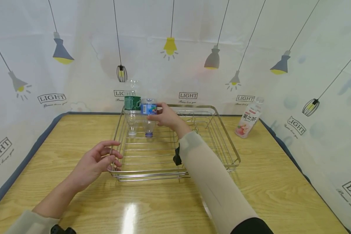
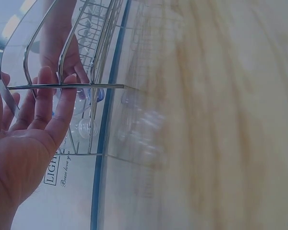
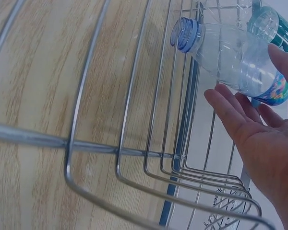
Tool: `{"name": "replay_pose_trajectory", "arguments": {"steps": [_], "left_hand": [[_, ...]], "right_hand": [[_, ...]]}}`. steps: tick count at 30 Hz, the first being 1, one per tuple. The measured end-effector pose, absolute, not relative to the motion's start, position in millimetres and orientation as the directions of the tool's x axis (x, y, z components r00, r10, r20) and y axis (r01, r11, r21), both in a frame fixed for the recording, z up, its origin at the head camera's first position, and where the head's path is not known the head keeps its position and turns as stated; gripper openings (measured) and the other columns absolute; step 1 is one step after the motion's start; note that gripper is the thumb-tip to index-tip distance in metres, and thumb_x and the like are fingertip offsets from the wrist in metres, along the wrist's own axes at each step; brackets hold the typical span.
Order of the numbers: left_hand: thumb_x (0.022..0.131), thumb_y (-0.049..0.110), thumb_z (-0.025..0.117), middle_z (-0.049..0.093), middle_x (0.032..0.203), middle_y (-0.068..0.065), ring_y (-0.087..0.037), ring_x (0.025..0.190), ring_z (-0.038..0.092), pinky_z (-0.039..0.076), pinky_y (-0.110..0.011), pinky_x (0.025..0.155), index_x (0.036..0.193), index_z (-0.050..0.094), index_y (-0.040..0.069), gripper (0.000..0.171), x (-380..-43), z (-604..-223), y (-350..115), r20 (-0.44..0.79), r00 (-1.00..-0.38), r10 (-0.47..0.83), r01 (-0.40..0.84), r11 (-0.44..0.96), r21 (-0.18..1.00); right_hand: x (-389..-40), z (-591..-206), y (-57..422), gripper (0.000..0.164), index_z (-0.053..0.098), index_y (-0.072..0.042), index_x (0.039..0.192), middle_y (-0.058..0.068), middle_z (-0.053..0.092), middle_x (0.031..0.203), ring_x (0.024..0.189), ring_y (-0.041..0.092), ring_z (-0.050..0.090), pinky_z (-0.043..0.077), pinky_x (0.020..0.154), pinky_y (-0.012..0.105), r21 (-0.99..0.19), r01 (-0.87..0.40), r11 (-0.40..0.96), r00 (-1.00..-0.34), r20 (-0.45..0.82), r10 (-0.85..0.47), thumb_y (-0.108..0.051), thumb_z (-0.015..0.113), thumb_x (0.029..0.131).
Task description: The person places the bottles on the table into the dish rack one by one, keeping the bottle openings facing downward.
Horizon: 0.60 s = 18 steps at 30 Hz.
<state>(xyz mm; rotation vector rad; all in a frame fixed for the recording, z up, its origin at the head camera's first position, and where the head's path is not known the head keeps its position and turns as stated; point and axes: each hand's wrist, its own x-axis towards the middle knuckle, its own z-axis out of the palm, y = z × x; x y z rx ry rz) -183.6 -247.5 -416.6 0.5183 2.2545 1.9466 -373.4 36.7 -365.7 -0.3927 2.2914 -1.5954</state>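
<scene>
A clear plastic bottle with a blue label (image 1: pixel 146 109) stands upside down in a metal wire dish rack (image 1: pixel 152 171), its blue neck pointing down. My right hand (image 1: pixel 168 117) is at its right side, thumb in front of the label. In the right wrist view the fingers (image 3: pixel 230 108) are extended and spread beside the bottle. Left of it, a second upturned clear bottle with a green label (image 1: pixel 132 103) leans in the rack. My left hand (image 1: pixel 90 164) rests at the rack's front left corner, its loosely bent fingers touching the side wires.
A bottle with a pink and white label (image 1: pixel 248 118) stands on the wooden table (image 1: pixel 266 182), right of the rack. Wire loops (image 1: pixel 194 122) rise in the rack's back right part. A white cloth printed with lamps (image 1: pixel 152 29) hangs behind and along both sides.
</scene>
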Motion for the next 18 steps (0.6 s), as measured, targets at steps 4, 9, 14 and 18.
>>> {"name": "replay_pose_trajectory", "arguments": {"steps": [4,9,14,18], "left_hand": [[0.114,0.009,0.057,0.074,0.117,0.001,-0.015,0.099,0.079,0.066,-0.029,0.078,0.153,0.052,0.014,0.040,-184,-417,-247,0.138,-0.933,0.332,0.184,0.112,0.977],[0.114,0.007,0.058,0.075,0.117,-0.002,-0.015,0.098,0.078,0.066,-0.029,0.078,0.153,0.052,0.012,0.040,-184,-417,-247,0.143,-0.932,0.333,0.191,0.114,0.975],[0.114,0.008,0.058,0.075,0.119,-0.005,-0.016,0.099,0.078,0.067,-0.030,0.078,0.151,0.054,0.021,0.039,-184,-416,-247,0.136,-0.932,0.336,0.189,0.131,0.973],[0.114,0.007,0.057,0.074,0.119,-0.006,-0.016,0.099,0.079,0.067,-0.030,0.078,0.153,0.052,0.015,0.040,-184,-416,-248,0.134,-0.932,0.336,0.186,0.130,0.974]], "right_hand": [[-374,-365,38,0.085,0.032,-0.010,0.169,0.019,0.056,0.154,0.137,0.036,0.062,0.055,0.118,0.054,-0.938,-0.044,0.344,-0.918,-0.098,-0.383,-0.025,0.082,0.102],[-376,-359,42,0.091,0.031,-0.014,0.171,0.013,0.051,0.165,0.148,0.032,0.056,0.052,0.122,0.049,-0.941,-0.050,0.333,-0.941,-0.067,-0.331,-0.039,0.083,0.100],[-377,-348,46,0.089,0.033,-0.017,0.171,0.012,0.048,0.168,0.152,0.033,0.051,0.047,0.125,0.053,-0.962,-0.064,0.265,-0.962,-0.011,-0.273,-0.044,0.081,0.101],[-376,-335,49,0.082,0.037,-0.019,0.168,0.012,0.047,0.168,0.152,0.033,0.051,0.046,0.126,0.055,-0.974,-0.094,0.204,-0.966,0.040,-0.257,-0.043,0.079,0.102]]}}
